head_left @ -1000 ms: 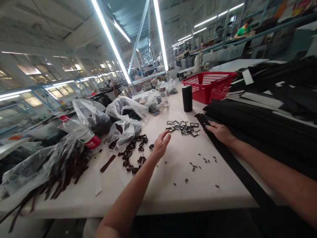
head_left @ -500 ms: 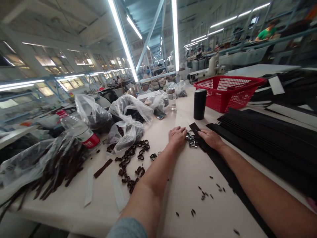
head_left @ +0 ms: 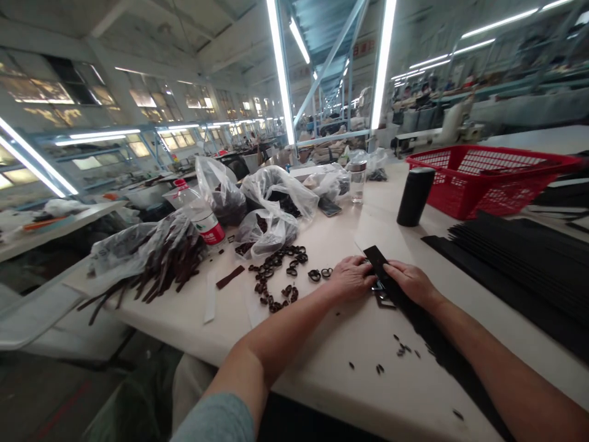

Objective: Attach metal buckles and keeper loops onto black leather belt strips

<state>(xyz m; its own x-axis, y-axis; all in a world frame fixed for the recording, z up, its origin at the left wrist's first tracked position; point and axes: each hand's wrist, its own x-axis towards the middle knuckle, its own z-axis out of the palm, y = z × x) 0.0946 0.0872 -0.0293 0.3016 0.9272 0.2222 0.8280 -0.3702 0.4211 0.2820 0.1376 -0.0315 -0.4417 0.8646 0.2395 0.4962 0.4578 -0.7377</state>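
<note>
The long pale worktable (head_left: 322, 344) carries, toward its far right corner, a red plastic mesh basket (head_left: 488, 178) and a stack of flat black strips (head_left: 529, 264) along its right edge, with clear plastic bags of dark parts (head_left: 271, 215) toward the far left and a scatter of dark oval rings (head_left: 276, 279) nearer the middle. A long black webbing strap (head_left: 381, 267) lies mid-table, its long axis running from the near right edge away toward the far middle, its free end pointing away between the two hands. The right hand (head_left: 414, 283) presses down on it, fingers curled over its edge, while the left hand (head_left: 352, 279) rests just beside it over small metal rectangular buckles (head_left: 381, 299), nearer them; whether it pinches one I cannot tell
</note>
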